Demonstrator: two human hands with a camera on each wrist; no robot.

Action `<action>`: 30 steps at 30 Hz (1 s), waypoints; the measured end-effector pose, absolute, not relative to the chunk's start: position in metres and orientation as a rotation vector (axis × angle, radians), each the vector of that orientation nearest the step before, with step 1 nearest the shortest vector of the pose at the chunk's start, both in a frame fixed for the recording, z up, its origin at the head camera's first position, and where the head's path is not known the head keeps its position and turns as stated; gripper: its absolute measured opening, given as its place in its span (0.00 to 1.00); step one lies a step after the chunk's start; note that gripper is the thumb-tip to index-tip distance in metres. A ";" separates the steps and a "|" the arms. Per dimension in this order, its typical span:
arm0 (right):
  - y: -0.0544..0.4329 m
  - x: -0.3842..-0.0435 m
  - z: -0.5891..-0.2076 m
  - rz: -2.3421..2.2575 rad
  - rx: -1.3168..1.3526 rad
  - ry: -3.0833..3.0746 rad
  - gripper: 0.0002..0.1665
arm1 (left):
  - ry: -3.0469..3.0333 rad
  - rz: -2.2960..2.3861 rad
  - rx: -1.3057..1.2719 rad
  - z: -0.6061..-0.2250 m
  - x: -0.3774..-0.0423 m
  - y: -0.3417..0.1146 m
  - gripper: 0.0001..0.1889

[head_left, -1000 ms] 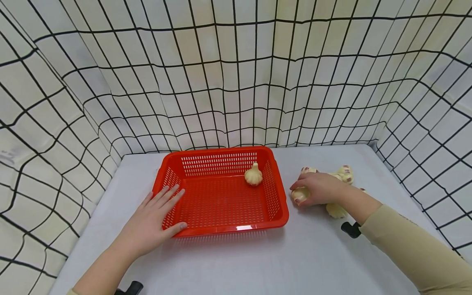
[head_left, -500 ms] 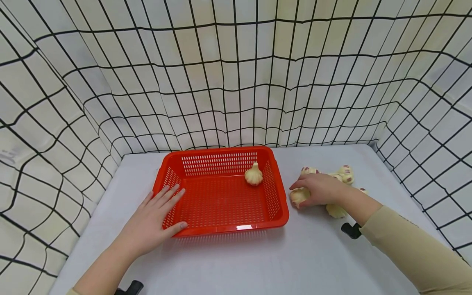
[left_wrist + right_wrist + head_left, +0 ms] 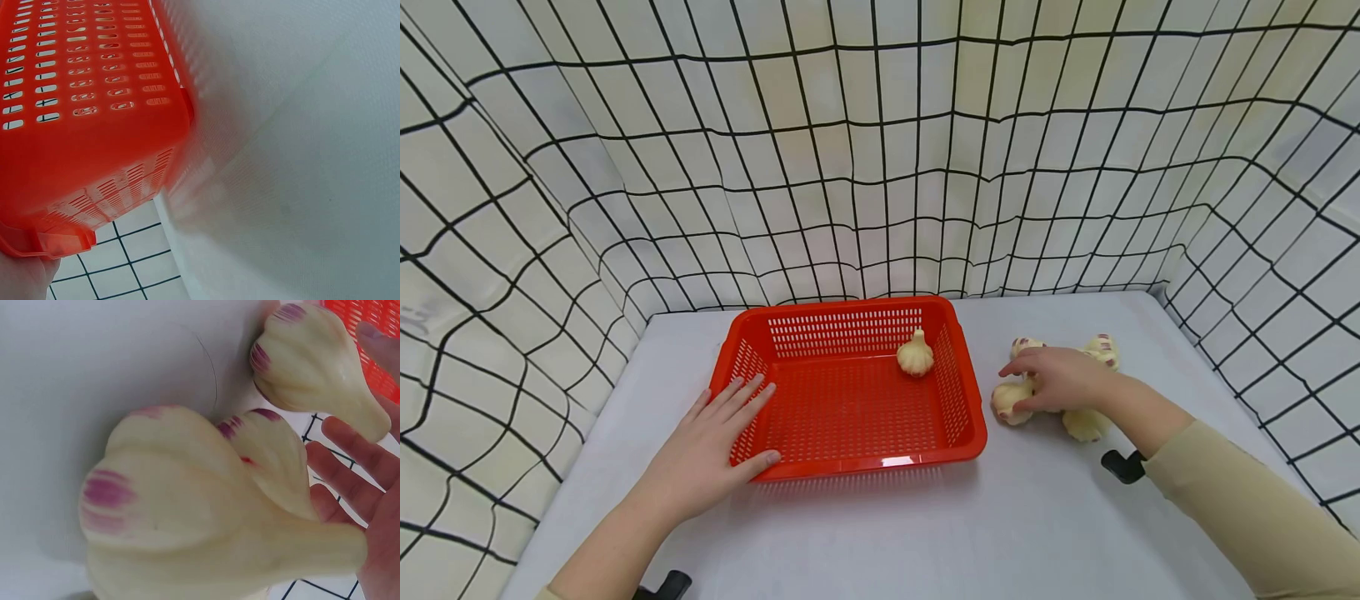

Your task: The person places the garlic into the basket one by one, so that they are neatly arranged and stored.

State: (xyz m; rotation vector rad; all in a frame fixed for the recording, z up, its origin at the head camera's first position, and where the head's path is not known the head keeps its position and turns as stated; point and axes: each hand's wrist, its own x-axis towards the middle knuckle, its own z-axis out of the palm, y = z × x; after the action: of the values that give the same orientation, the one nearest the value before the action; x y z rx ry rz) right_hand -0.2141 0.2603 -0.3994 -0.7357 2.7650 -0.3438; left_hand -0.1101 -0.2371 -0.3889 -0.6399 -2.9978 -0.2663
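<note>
My left hand rests on the left rim of a red plastic basket, its fingers spread and straight. Inside the basket, near its right wall, stands one garlic bulb. My right hand hovers over a group of garlic bulbs to the right of the basket, with thumb and fingers apart. Nearest its fingertips lies a garlic bulb; in the right wrist view that bulb lies between the thumb and the fingers, not gripped. A large bulb with purple marks fills the front of that view.
More bulbs lie around the right hand, one garlic bulb behind it and another garlic bulb below the wrist. A white cloth covers the table. Black netting over white sheeting encloses the back and sides.
My right hand has loosened from the nearest garlic bulb and shifted slightly right, leaving more of the bulb showing. That bulb has turned a little. The left hand and basket stay put.
</note>
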 end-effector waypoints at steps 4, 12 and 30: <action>0.265 -0.213 -0.395 -0.423 -0.695 2.753 0.30 | -3.004 -0.265 -0.635 -0.389 -0.111 -0.237 0.46; 0.276 -0.210 -0.387 -0.509 -0.659 2.749 0.22 | -3.007 -0.270 -0.633 -0.390 -0.111 -0.237 0.46; 0.281 -0.206 -0.387 -0.582 -0.605 2.731 0.17 | -3.004 -0.261 -0.630 -0.390 -0.111 -0.237 0.46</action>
State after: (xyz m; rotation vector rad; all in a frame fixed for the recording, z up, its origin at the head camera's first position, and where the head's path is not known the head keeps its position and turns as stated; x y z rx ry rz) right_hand -0.2058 0.2810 -0.3873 -0.6045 2.7314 -0.5823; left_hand -0.1112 -0.2369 -0.3901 -0.6298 -3.0035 -0.2612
